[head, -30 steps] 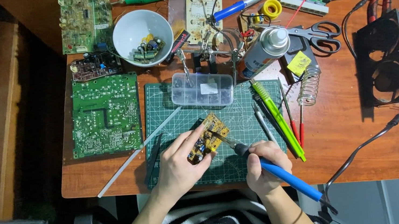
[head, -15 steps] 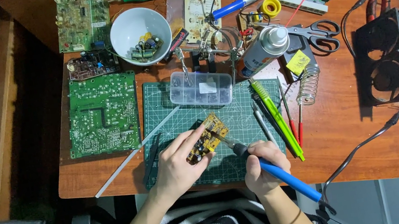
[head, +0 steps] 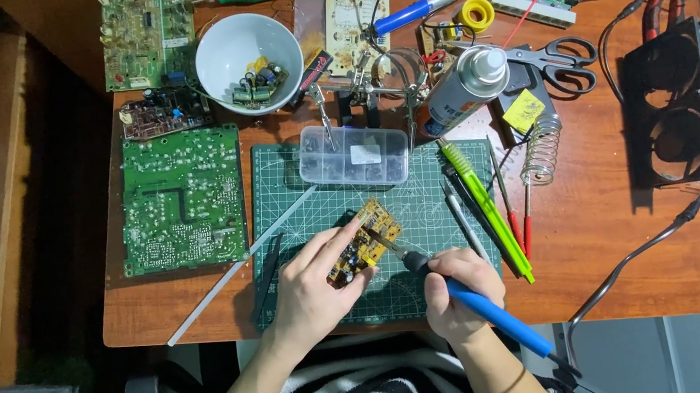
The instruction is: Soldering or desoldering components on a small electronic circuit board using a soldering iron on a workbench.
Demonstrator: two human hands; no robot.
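Observation:
My left hand (head: 313, 284) pinches a small yellow circuit board (head: 364, 239) and holds it tilted over the green cutting mat (head: 429, 207). In my right hand (head: 457, 288) is a soldering iron with a blue handle (head: 496, 315); its tip touches the right side of the small board. The iron's cord runs off past the table's front right edge.
A large green circuit board (head: 183, 200) lies left of the mat, a clear plastic parts box (head: 354, 155) at its top. A white bowl (head: 246, 50) with components, a spray can (head: 465, 85), scissors (head: 561, 59), a coil stand (head: 539, 152), pens and a black double fan (head: 671, 103) crowd the table.
The hands, the small board and the iron stay in the same pose; only the camera view has shifted slightly.

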